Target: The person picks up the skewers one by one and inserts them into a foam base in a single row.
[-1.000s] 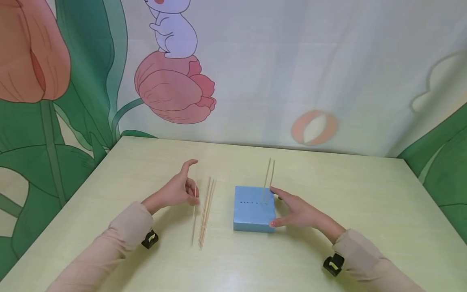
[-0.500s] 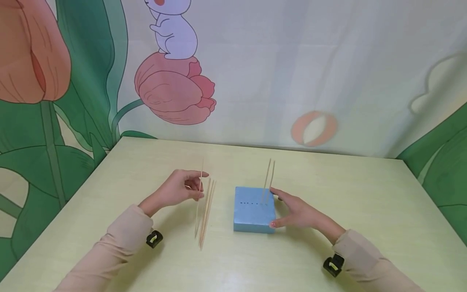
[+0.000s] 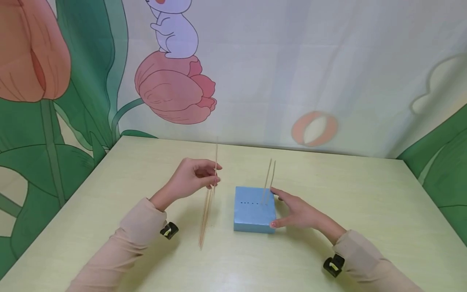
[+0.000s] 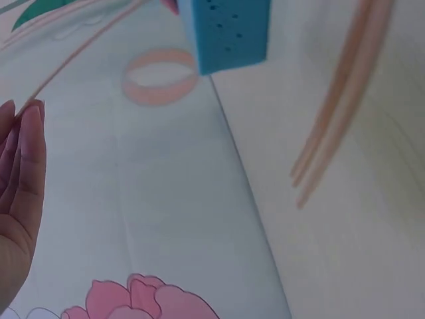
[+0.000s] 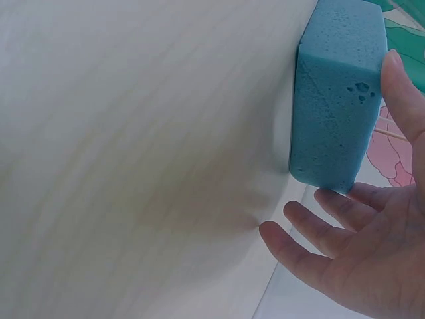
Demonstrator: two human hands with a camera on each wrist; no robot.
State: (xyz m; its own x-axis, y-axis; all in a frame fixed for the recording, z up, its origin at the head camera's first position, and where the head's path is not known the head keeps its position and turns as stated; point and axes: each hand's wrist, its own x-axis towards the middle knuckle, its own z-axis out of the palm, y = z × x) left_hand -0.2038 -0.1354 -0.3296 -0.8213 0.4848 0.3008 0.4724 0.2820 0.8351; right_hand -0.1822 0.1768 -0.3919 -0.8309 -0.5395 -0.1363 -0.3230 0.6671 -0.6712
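My left hand [image 3: 189,178] pinches a thin wooden skewer [image 3: 216,156] between thumb and fingertips. The skewer stands nearly upright, raised over the far end of the loose skewers [image 3: 204,223] on the table. In the left wrist view the pinched skewer [image 4: 73,56] slants up from the fingertips. A blue foam block [image 3: 251,217] lies to the right, with a row of small holes across its top. Two skewers [image 3: 267,176] stand in the right end of that row. My right hand [image 3: 300,211] holds the block's right side, thumb at the near corner, forefinger at the far one.
The pale wooden table [image 3: 365,202] reaches back to a printed curtain [image 3: 255,81] with tulips and a rabbit. A black wrist camera [image 3: 169,230] hangs under the left cuff, and another black camera [image 3: 333,265] under the right.
My left hand has lifted the skewer and carried it right and away from me, from left of the loose skewers to over their far end. The right hand and block have stayed put.
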